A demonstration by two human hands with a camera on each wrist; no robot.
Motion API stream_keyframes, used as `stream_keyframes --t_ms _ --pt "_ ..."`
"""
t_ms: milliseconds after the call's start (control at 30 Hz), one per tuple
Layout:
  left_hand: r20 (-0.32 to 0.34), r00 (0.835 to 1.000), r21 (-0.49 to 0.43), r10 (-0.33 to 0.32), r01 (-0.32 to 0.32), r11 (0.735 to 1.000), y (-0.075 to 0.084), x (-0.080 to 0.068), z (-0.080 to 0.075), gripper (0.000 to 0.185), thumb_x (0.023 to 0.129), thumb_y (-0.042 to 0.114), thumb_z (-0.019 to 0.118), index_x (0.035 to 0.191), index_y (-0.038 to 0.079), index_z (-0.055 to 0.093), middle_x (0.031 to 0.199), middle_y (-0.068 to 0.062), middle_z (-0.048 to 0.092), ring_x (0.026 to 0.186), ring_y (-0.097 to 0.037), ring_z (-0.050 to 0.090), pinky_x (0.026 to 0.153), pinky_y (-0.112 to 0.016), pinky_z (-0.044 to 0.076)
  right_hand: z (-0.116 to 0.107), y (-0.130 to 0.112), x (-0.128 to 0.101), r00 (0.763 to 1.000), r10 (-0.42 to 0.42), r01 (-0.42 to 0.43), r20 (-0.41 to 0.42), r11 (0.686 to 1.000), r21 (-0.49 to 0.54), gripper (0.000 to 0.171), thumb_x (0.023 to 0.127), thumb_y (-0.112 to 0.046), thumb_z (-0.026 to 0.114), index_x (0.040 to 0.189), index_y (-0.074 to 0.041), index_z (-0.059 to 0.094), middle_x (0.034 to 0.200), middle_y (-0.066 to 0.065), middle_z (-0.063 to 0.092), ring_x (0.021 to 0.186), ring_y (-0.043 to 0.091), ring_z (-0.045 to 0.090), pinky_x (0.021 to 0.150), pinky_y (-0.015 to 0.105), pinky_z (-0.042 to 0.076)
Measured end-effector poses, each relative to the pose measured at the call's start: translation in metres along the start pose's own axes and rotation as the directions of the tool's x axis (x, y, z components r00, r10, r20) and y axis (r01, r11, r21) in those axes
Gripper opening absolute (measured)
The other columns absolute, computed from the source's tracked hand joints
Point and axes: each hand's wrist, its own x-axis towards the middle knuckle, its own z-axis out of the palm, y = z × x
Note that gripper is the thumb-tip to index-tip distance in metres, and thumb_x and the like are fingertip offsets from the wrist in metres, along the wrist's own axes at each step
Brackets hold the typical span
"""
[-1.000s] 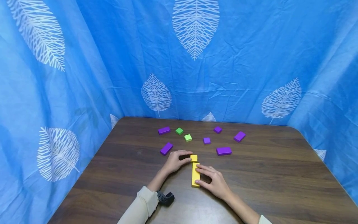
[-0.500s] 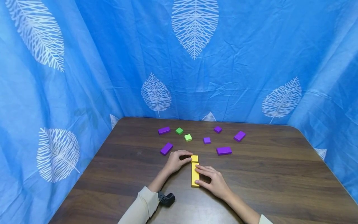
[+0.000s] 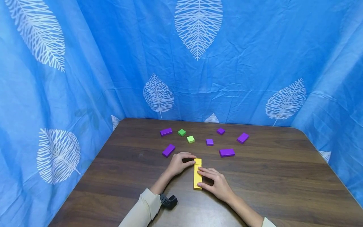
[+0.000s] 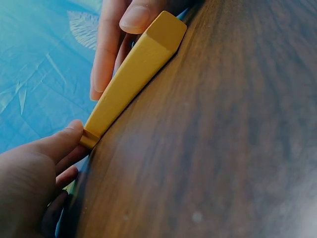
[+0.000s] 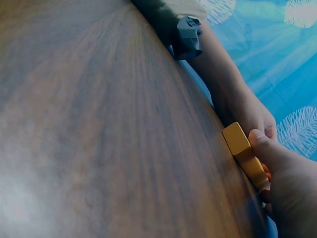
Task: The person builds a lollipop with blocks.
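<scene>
Blue cloth printed with white leaves hangs round a dark wooden table (image 3: 269, 176). From the head view, a long yellow block (image 3: 197, 179) lies flat near the middle of the near half, pointing away from the person, with a small yellow block (image 3: 198, 161) touching its far end. Purple and green blocks lie scattered beyond them, apart from the hands.

That view shows the left hand (image 3: 179, 163) curled beside the small yellow block, fingertips at its left side and top. The left wrist view adds what is hidden there: the thumb (image 4: 64, 141) presses against the small block's end, where it butts against the long one.

The right hand (image 3: 216, 184) lies on the long block's right side, index finger over the far end and thumb at the near end. In the right wrist view the thumb (image 5: 265, 148) pinches that near end. A grey wrist camera (image 3: 168, 200) sits by the cream left sleeve.
</scene>
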Motion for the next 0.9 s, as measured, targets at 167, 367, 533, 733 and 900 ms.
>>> stream_keyframes --t_ms 167,367,533,733,900 --pt "0.010 1.000 -0.002 -0.011 0.011 1.000 0.0006 0.0005 -0.0001 0.023 0.084 0.031 0.068 0.103 0.018 0.072 0.104 0.000 0.067 0.103 -0.015 0.059 0.092 -0.034 0.044 0.0002 0.0010 0.0001 1.000 -0.002 0.002 -0.004 1.000 0.000 0.041 0.076 -0.029 0.076 0.110 -0.006 0.068 0.118 0.004 0.062 0.105 0.018 0.057 0.093 0.022 0.041" --pt "0.011 1.000 -0.014 -0.015 0.015 1.000 0.0014 0.0001 -0.0003 0.024 0.084 0.032 0.068 0.103 0.019 0.072 0.103 0.001 0.067 0.104 -0.014 0.058 0.093 -0.033 0.043 0.0004 0.0017 -0.0003 1.000 -0.013 0.013 -0.014 1.000 -0.005 0.042 0.075 -0.029 0.076 0.109 -0.006 0.068 0.117 0.005 0.063 0.104 0.018 0.058 0.093 0.021 0.040" --pt "0.014 1.000 -0.014 -0.024 0.024 1.000 0.0015 0.0001 -0.0008 0.023 0.083 0.032 0.069 0.102 0.019 0.073 0.104 0.001 0.067 0.104 -0.015 0.058 0.093 -0.034 0.043 0.0001 0.0017 0.0000 1.000 -0.015 0.015 -0.014 1.000 -0.004 0.042 0.075 -0.029 0.076 0.109 -0.007 0.068 0.117 0.004 0.063 0.104 0.018 0.058 0.092 0.022 0.042" --pt "0.021 0.999 -0.013 -0.032 0.032 0.999 0.0015 0.0006 -0.0011 0.023 0.083 0.032 0.069 0.103 0.019 0.073 0.104 0.001 0.067 0.105 -0.015 0.058 0.093 -0.034 0.043 -0.0013 0.0005 0.0010 1.000 0.004 -0.004 0.001 1.000 0.002 0.042 0.075 -0.030 0.076 0.110 -0.008 0.068 0.118 0.002 0.062 0.104 0.017 0.058 0.092 0.023 0.041" --pt "0.025 0.999 -0.004 -0.024 0.024 1.000 0.0011 0.0003 -0.0016 0.024 0.084 0.032 0.068 0.103 0.019 0.072 0.106 0.000 0.067 0.105 -0.015 0.058 0.094 -0.034 0.043 -0.0022 0.0002 0.0015 1.000 0.021 -0.021 0.001 1.000 0.016 0.042 0.075 -0.030 0.076 0.110 -0.008 0.068 0.118 0.002 0.062 0.105 0.017 0.058 0.094 0.020 0.039"
